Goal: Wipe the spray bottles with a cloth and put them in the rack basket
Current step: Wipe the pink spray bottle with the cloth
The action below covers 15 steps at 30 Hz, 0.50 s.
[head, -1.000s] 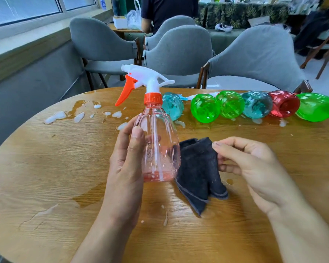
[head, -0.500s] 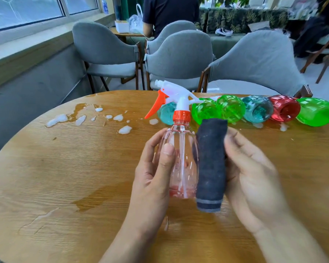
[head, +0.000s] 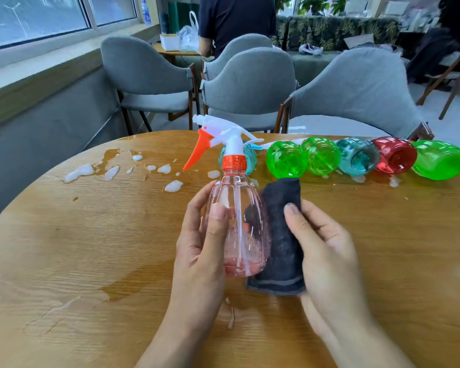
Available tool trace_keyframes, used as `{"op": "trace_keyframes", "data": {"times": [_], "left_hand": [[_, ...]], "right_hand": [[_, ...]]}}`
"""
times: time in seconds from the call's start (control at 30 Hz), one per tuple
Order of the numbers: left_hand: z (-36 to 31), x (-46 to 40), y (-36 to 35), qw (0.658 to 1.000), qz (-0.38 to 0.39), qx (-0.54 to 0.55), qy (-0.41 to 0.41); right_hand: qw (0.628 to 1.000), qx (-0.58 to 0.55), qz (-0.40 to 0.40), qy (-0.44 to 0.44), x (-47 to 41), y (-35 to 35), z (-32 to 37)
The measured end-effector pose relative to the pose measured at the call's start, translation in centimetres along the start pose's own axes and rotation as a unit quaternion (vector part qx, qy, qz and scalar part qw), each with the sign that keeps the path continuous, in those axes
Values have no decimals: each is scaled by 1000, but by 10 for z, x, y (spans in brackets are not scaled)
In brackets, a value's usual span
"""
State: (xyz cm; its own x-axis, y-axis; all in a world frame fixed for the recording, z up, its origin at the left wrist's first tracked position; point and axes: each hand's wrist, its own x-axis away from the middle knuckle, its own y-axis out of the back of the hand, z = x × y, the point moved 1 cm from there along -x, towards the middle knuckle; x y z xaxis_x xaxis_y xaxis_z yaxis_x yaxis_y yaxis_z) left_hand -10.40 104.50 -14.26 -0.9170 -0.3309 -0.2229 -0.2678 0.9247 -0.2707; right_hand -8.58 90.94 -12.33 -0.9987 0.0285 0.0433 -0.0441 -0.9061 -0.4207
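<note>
The task looks to be at an early stage: one spray bottle is being wiped, and no rack basket shows anywhere in the view, so I judge that none has been put away yet as far as can be seen. The left hand [head: 199, 251] grips the pink spray bottle [head: 237, 229] round its body, fingers curled behind it and thumb across the front, holding it above the desk [head: 77, 248] in front of the person. The right hand [head: 327, 251] holds the dark cloth [head: 283, 235] pressed against the bottle's right side, fingers curled round the fabric. The bottle stands nearly upright, its long axis vertical with a slight lean, the orange collar and white spray head on top; the nozzle and orange trigger [head: 197, 152] point to the left and a little away from the person. Some suds cling inside near its base. Six more bottles lie on their sides in a row [head: 356, 159] along the far edge of the desk, bases toward the camera, seemingly waiting their turn. Foam blobs [head: 112, 171] and wet patches mark the desk on the left.
</note>
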Motion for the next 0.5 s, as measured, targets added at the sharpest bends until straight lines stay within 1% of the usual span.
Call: {"op": "trace_keyframes", "data": {"times": [0.17,0.27,0.33,0.43,0.47,0.5], "left_hand": [[1,1,-4,1000,17,-8,-1],[3,3,-6,999,35,-6,2],[3,4,-7,999,43,-5,-2],[2,4,-8,999,53,-3,0],[1,4,-8,999,54,-7,0],[1,4,-8,999,53,-11,0]], "right_hand": [[987,-126,32,-98,-9,8,6],[980,-160,46,-113,-11,6,-1],[979,-162,41,-114,-11,6,-5],[983,-124,49,-127,-9,4,-14],[987,-103,49,-118,-8,3,-17],[993,-70,37,-89,-6,3,-19]]}}
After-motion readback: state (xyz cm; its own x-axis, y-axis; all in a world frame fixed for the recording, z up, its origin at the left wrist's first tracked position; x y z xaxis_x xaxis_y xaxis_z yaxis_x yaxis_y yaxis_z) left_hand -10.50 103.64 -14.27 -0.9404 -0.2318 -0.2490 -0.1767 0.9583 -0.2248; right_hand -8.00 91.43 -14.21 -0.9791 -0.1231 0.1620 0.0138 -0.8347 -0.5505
